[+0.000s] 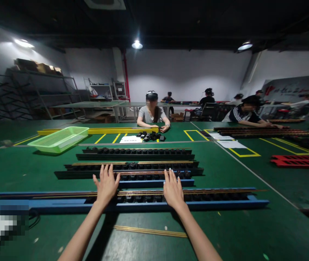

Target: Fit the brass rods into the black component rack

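Observation:
My left hand (107, 185) reaches over the long blue channel (149, 206), fingers spread, fingertips at the dark rail (62, 174) behind it. To its right, my right hand (173, 189) lies flat over the same channel with its fingers stretched forward. Neither hand is seen gripping anything; whether the fingertips touch the reddish rods (143, 172) beneath them, I cannot tell. Long brass-coloured rods (203, 191) run along the blue channel, above a row of black blocks (143, 199). A shorter blue strip (149, 183) lies between the channel and the dark rail.
Loose brass rods (151, 231) lie on the green table near me. Another black rail (135, 156) stands farther back. Beyond are a green basket (59, 140), yellow rails (111, 130) and black parts (151, 136) before a seated person (151, 113). Red rails (301, 161) lie right.

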Available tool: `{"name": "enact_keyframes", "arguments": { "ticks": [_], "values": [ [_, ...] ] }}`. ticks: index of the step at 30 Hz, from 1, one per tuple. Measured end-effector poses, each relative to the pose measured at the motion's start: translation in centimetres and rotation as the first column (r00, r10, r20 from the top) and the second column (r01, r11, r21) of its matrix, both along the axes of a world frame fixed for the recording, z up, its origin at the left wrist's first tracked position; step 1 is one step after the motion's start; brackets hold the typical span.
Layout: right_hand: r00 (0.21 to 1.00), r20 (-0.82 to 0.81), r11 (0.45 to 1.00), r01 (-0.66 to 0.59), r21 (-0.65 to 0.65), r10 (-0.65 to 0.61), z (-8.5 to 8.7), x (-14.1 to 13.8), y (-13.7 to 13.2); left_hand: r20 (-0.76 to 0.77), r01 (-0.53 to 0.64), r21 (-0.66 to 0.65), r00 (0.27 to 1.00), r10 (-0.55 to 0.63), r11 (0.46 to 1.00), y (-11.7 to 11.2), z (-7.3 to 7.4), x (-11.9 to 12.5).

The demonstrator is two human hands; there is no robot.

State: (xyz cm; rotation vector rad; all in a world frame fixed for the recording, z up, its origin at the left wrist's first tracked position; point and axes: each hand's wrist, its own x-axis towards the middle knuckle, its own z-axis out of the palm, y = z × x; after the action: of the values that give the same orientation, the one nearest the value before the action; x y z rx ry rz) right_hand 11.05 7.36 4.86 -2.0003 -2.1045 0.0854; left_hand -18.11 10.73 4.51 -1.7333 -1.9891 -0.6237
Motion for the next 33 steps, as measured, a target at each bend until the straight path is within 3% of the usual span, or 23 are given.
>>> {"name": "enact_keyframes", "arguments": {
  "ticks": [4, 12, 23, 28, 33],
  "values": [
    [1.000, -0.008, 1.000, 0.003, 0.005, -0.003, -0.1, 0.0, 0.1, 0.000, 0.034, -0.048, 0.999, -0.034, 0.998, 0.2, -0.8, 1.3],
    [0.999, -0.047, 1.000, 0.011, 0.015, -0.011, -0.3, 0.0, 0.1, 0.094, 0.065, -0.254, 0.995, -0.043, 0.965, 0.5, -1.0, -0.1],
    [0.989, -0.116, 0.995, 0.095, 0.025, -0.091, -0.3, 0.1, 0.7, 0.014, 0.119, -0.272, 0.993, -0.120, 0.955, 0.4, -0.7, 0.2],
    [0.993, -0.093, 0.996, 0.074, 0.043, -0.069, -0.4, 0.0, 0.6, -0.042, 0.221, -0.243, 0.971, -0.237, 0.945, 0.6, 0.7, 2.7],
    [0.995, -0.074, 0.996, 0.073, 0.048, -0.069, -0.4, -0.1, 0.5, 0.018, 0.164, -0.173, 0.986, -0.163, 0.971, 0.9, 0.5, 6.6]
  ]
}}
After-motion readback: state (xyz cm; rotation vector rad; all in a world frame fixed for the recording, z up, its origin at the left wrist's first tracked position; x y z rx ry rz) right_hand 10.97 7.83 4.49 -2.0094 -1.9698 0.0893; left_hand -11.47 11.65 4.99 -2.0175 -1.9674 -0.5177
